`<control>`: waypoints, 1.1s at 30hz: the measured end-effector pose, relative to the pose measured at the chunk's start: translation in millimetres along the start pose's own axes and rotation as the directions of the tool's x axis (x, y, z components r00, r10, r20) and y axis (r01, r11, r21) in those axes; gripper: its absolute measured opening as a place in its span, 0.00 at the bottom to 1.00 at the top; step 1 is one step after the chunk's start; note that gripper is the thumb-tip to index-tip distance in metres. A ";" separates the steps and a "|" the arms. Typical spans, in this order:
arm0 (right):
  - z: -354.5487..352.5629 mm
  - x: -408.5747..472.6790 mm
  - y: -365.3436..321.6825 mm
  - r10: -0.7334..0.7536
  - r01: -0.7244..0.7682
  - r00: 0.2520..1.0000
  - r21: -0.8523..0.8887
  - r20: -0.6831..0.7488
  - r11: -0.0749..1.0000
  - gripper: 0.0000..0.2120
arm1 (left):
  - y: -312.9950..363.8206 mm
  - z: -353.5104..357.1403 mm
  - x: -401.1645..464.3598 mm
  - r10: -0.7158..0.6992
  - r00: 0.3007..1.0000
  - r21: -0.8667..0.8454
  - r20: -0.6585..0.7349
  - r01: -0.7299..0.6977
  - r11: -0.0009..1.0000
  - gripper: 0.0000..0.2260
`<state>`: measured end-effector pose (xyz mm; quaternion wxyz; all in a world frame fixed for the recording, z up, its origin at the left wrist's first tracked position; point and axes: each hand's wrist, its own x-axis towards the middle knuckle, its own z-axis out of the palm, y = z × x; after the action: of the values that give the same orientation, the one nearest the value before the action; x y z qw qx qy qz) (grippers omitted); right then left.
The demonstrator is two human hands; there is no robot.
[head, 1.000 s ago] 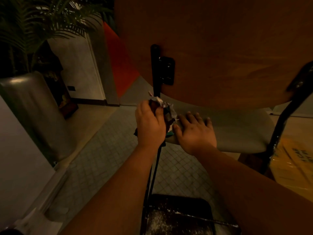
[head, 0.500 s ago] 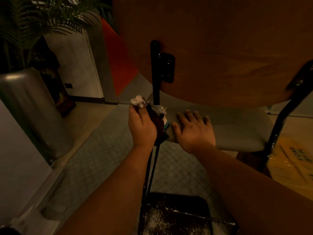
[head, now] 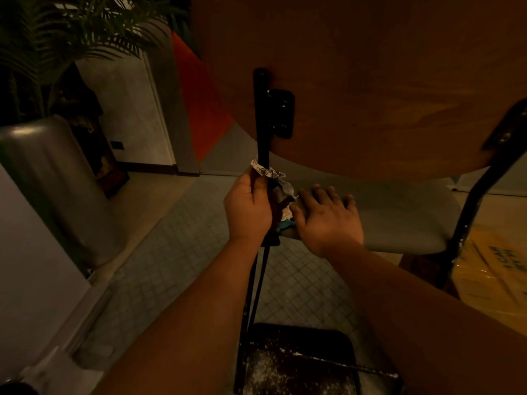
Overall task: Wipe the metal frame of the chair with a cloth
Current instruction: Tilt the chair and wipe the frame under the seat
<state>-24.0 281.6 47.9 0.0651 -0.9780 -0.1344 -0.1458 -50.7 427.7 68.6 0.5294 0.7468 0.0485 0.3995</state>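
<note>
your left hand (head: 248, 208) is curled round the cloth (head: 275, 183), and the cloth is wrapped on the black upright (head: 261, 118) of the frame, just below the bracket (head: 281, 114) that bolts it to the wooden backrest (head: 370, 81). your right hand (head: 328, 220) lies flat on the near edge of the grey seat (head: 399, 218), fingers straight and spread, holding nothing, steadying the chair.

the first risk is the bracket. if you run the cloth upward along the upright, loose folds could catch on the bracket's edge or its screws, and the cloth may bunch or pull out of your grip. keep the wad tight in your fist as you near it.

a tail of cloth hangs loose between your two hands, close to your right thumb. it could drag over the seat rather than the metal, so you would be wiping the wrong surface.

the light is dim and the frame is black, so missed patches will be hard to spot. the lower bars (head: 253, 297) near the floor show pale specks; one handful of cloth may only smear them, i judge.

if your right hand lifts, a firm pull on the upright could tip or slide the chair on the tiles (head: 159, 252).

the far upright (head: 470, 212) on the right looks untouched and speckled too.
</note>
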 end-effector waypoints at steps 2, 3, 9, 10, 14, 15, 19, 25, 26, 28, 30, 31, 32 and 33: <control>0.1 -0.3 1.2 -0.002 0.002 1.000 0.010 0.001 1.000 0.30 | 0.6 -4.8 2.3 -0.012 1.000 0.011 -0.021 0.012 1.000 0.11; 0.2 -0.4 1.7 -0.003 0.003 1.000 0.013 0.001 1.000 0.30 | 0.1 -7.9 3.6 -0.010 1.000 0.020 -0.024 0.011 1.000 0.11; 1.0 -0.6 0.8 0.000 0.000 1.000 0.007 -0.004 1.000 0.30 | -13.7 -31.8 -18.9 -0.055 0.987 -0.077 -0.151 0.044 0.996 0.11; 1.1 -0.4 0.6 0.002 -0.002 1.000 0.005 -0.009 1.000 0.30 | -17.6 -33.7 -24.3 -0.060 0.987 -0.097 -0.150 0.045 0.994 0.12; 0.9 -0.8 1.0 0.001 -0.001 1.000 0.002 0.003 1.000 0.30 | -24.7 -27.7 -25.0 -0.033 0.998 -0.086 -0.055 0.028 0.996 0.13; 0.5 -1.0 1.4 -0.001 0.001 1.000 0.005 0.006 1.000 0.30 | -22.1 -23.9 -21.2 0.000 1.000 -0.060 -0.027 -0.002 0.998 0.13; 0.1 0.0 1.4 -0.009 0.009 1.000 0.006 0.012 1.000 0.31 | -2.6 -8.7 -5.5 0.105 0.993 0.067 0.054 -0.109 0.992 0.11; 3.1 1.2 0.9 0.004 -0.004 1.000 -0.013 -0.011 1.000 0.30 | 0.4 -1.1 -8.3 0.179 0.979 0.180 -0.097 -0.160 0.971 0.10; 2.8 1.2 0.4 0.005 -0.005 1.000 -0.013 -0.009 1.000 0.30 | 0.4 -1.0 -9.7 0.195 0.974 0.211 -0.113 -0.168 0.963 0.09; 2.3 1.0 -0.5 0.007 -0.007 1.000 -0.014 -0.003 1.000 0.30 | -0.9 -0.7 -13.2 0.216 0.968 0.250 -0.131 -0.179 0.952 0.07; 1.4 0.5 -1.1 0.011 -0.011 1.000 -0.022 -0.005 1.000 0.31 | -5.4 -0.2 -17.3 0.213 0.967 0.244 -0.141 -0.174 0.954 0.06; 1.1 0.4 -1.5 0.013 -0.013 1.000 -0.024 -0.008 1.000 0.31 | -8.3 0.1 -19.4 0.205 0.968 0.231 -0.146 -0.168 0.958 0.07; 0.7 0.5 -1.6 0.014 -0.014 1.000 -0.026 -0.007 1.000 0.31 | -9.5 0.2 -20.9 0.192 0.970 0.214 -0.149 -0.158 0.964 0.08; 0.6 0.6 -1.7 0.014 -0.014 1.000 -0.026 -0.006 1.000 0.31 | -9.7 0.4 -21.7 0.176 0.973 0.198 -0.152 -0.144 0.970 0.09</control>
<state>-23.8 283.5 47.6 0.0536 -0.9793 -0.1255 -0.1498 -61.7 420.9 48.6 0.4175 0.7579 0.0694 0.4965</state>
